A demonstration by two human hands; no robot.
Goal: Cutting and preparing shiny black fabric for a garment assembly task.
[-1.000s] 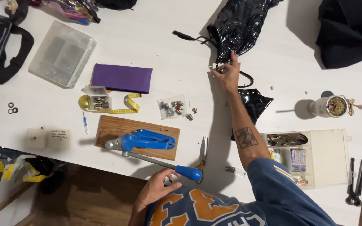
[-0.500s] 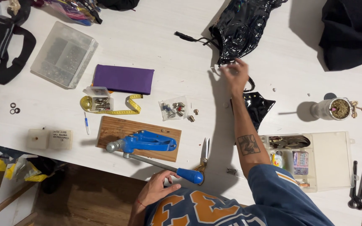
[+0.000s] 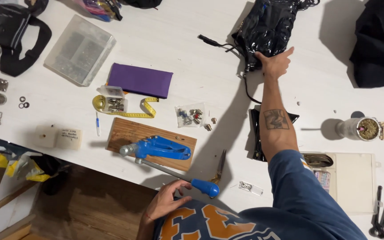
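My right hand (image 3: 273, 63) reaches far across the white table (image 3: 192, 58) and grips the lower edge of a glossy black bag (image 3: 267, 24), thumb sticking out to the right. A thin black strap (image 3: 214, 43) trails left from the bag. My left hand (image 3: 167, 202) lies at the table's near edge with fingers apart, fingertips just beside the blue grip (image 3: 206, 187) of a blue hand press (image 3: 158, 149). The press sits on a wooden board (image 3: 125, 133).
Near the board lie scissors (image 3: 220, 166), a bag of small fasteners (image 3: 190, 116), a yellow tape measure (image 3: 130, 111), a purple pouch (image 3: 141, 81) and a clear plastic box (image 3: 80, 50). A flat tray (image 3: 354, 178) and a small jar (image 3: 358, 129) sit right; dark cloth (image 3: 378, 40) far right.
My right hand moved up and away from the small part near the strap and took hold of the glossy bag. My left hand stayed by the press handle.
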